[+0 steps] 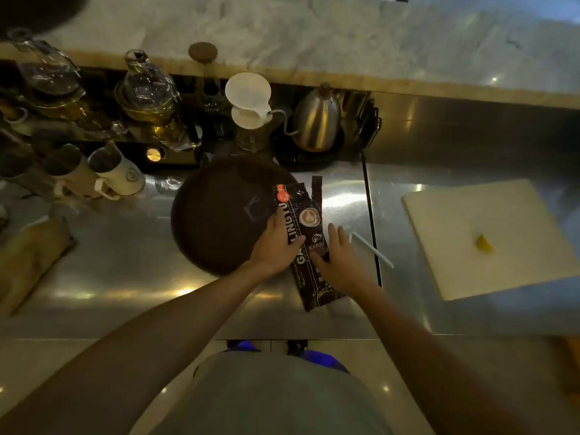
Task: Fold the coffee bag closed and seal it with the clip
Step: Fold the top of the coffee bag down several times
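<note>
A black coffee bag point(306, 221) with white lettering and a latte picture lies flat on the steel counter, its top end pointing away from me and partly over a dark round tray. My left hand point(276, 246) rests on the bag's left edge, thumb across the print. My right hand point(340, 255) presses on the bag's right side, fingers spread. A long pale clip point(372, 249) lies on the counter just right of my right hand, untouched. The bag's top looks unfolded.
The dark round tray point(219, 215) sits left of the bag. A white cutting board point(489, 237) with a yellow piece lies at right. Kettle point(317, 120), pour-over dripper point(249, 102), glass jars and cups line the back. A black strip point(372, 221) crosses the counter.
</note>
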